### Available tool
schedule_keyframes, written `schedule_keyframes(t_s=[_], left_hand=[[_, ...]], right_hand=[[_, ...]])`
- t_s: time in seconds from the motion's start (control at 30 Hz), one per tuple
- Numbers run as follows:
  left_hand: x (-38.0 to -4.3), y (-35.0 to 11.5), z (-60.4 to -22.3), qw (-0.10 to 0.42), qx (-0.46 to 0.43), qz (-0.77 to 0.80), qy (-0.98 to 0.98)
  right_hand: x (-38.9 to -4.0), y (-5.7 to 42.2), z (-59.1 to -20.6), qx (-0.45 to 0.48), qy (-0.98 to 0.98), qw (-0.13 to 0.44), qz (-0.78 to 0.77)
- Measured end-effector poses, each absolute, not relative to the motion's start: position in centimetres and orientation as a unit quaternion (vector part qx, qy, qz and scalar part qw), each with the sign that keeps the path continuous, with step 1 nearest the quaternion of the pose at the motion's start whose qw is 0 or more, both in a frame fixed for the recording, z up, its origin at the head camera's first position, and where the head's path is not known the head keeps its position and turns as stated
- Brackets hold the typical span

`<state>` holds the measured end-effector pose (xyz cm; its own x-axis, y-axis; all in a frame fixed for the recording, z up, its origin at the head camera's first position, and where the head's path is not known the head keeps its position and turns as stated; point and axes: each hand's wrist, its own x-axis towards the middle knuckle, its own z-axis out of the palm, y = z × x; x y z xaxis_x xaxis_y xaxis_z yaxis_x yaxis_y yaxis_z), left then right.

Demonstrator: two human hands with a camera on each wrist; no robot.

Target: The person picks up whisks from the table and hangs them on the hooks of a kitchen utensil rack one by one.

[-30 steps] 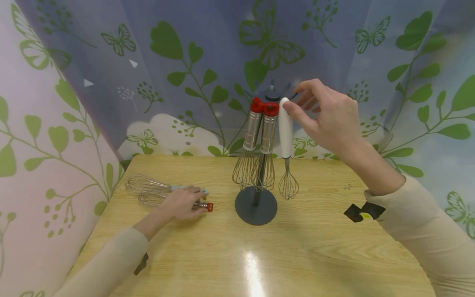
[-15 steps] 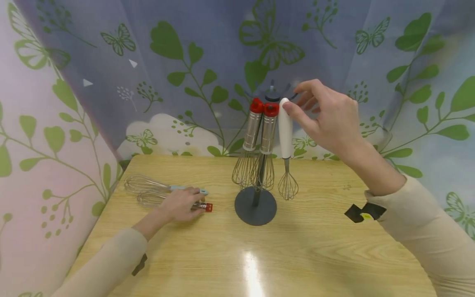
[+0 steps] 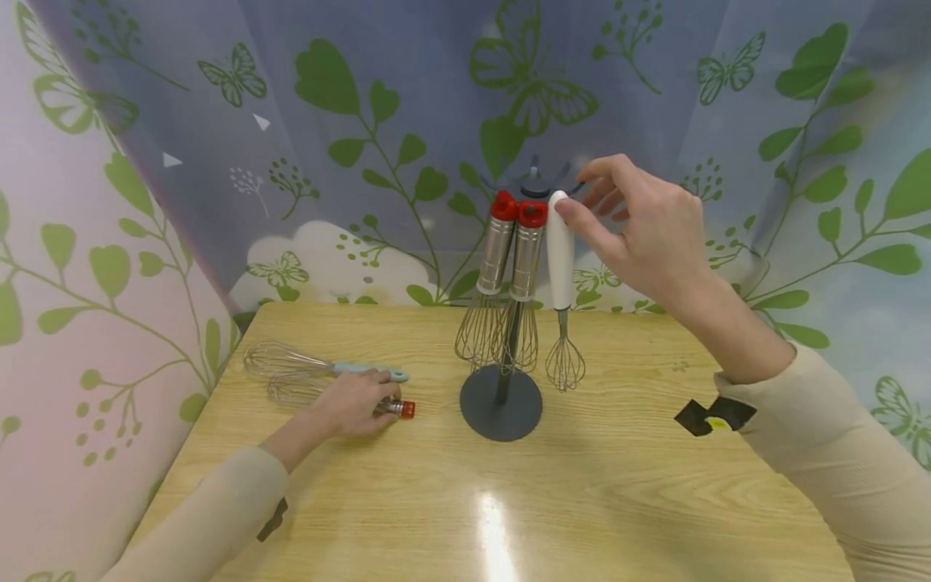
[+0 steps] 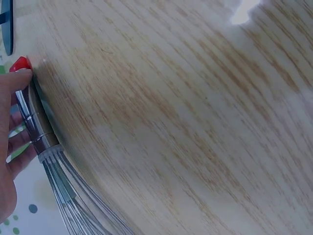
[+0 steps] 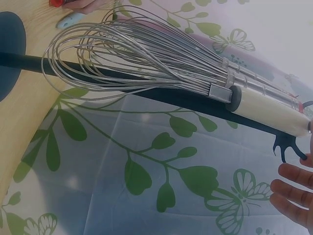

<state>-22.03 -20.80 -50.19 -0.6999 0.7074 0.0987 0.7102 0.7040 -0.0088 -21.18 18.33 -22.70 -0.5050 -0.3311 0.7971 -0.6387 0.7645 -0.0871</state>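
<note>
My left hand (image 3: 355, 404) grips the metal handle of a red-capped whisk (image 4: 40, 122) at the table's left. Its thumb lies near the red cap in the left wrist view; the hand covers part of the handle in the head view. My right hand (image 3: 646, 230) is raised at the top of a dark whisk stand (image 3: 502, 416). Its thumb touches the upper end of a white-handled whisk (image 3: 560, 259), while the other fingers, relaxed and bent, reach toward a hook. That whisk hangs upright beside two red-capped whisks (image 3: 527, 259) on the stand.
A whisk with a light blue handle (image 3: 367, 371) lies just behind the left hand, its wires overlapping those of the gripped whisk. The wooden table (image 3: 618, 485) meets a leaf-patterned curtain (image 3: 407, 162) at the back.
The red-capped whisk in the left hand has shifted slightly left and toward me, and more of the light blue handle shows. My right hand has stayed still.
</note>
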Motion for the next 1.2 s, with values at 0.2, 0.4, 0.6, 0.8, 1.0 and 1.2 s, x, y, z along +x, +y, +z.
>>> schedule_keyframes(t_s=[0.2,0.4,0.6,0.8,1.0,1.2], left_hand=[[-21.78,-20.86,-50.19,0.037,-0.384,-0.029,-0.922],[-21.81,-20.99,-50.37,0.032,-0.380,-0.024,-0.924],[-21.77,-20.97,-50.65,0.033,-0.381,-0.022,-0.924],[-21.64,-20.78,-50.48,0.027,-0.379,-0.029,-0.924],[-21.54,-20.60,-50.31,0.025,-0.371,-0.042,-0.927],[-21.56,-20.49,-50.01,0.031,-0.364,-0.050,-0.930]], right_hand=[[-21.20,18.40,-22.67,0.288,-0.847,0.406,0.188],[-21.21,18.42,-22.67,0.290,-0.844,0.410,0.189],[-21.15,18.44,-22.71,0.287,-0.848,0.404,0.190],[-21.16,18.46,-22.74,0.286,-0.849,0.400,0.192],[-21.13,18.44,-22.76,0.287,-0.848,0.403,0.193],[-21.16,18.43,-22.73,0.289,-0.846,0.406,0.191]])
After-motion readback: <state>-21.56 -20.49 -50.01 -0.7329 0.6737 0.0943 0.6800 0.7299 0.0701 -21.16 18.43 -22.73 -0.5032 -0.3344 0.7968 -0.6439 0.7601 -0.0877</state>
